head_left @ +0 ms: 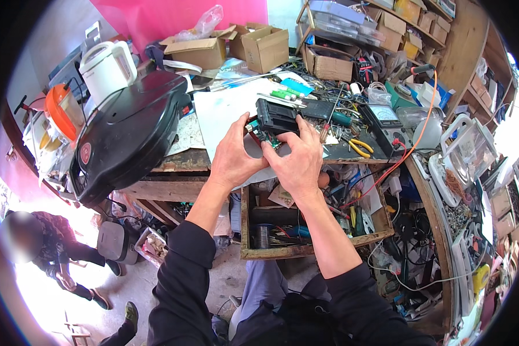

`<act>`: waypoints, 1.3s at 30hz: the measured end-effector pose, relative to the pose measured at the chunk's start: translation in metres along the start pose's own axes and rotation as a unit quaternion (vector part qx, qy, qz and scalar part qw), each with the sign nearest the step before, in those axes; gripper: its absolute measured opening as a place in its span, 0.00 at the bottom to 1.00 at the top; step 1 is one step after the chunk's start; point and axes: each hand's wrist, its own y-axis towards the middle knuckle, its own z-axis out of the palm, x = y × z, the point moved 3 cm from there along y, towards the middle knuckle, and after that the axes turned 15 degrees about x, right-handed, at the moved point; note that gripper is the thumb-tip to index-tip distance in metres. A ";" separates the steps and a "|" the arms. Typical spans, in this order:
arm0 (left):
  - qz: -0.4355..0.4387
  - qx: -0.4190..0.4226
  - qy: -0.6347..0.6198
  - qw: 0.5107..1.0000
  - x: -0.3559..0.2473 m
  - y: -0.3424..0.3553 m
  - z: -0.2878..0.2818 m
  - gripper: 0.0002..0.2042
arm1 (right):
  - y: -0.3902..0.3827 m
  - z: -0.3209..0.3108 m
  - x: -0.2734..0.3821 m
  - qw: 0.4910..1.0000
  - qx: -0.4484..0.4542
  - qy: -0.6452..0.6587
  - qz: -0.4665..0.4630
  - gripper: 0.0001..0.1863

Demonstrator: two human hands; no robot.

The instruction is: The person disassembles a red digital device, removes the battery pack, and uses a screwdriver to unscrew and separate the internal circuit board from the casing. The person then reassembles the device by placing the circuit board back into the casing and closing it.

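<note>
Both my hands are over the workbench, closed around a black plastic housing [278, 117] with box-like recesses. A small green circuit board [267, 138] shows at the housing's near side, between my thumbs. My left hand [236, 155] grips the left side, and my right hand [300, 164] grips the right side with its thumb by the board. Some fingertips are hidden behind the housing. Under it lies a white sheet [213, 118]. Just beyond are several green-and-white cylinders [285, 93] resembling batteries. A screwdriver [327, 127] lies right of my right hand.
Yellow-handled pliers [360, 148] and an analog multimeter [383, 118] lie to the right. An open wooden drawer [317, 251] of tools juts out below my forearms. A large black appliance [130, 130] overhangs the bench's left side. Cardboard boxes [265, 49] stand behind. Another person [52, 242] is at lower left.
</note>
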 end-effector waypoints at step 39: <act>0.069 -0.030 0.064 0.995 -0.005 -0.003 0.002 0.46 | -0.007 0.005 -0.010 0.999 0.015 0.008 -0.028 0.19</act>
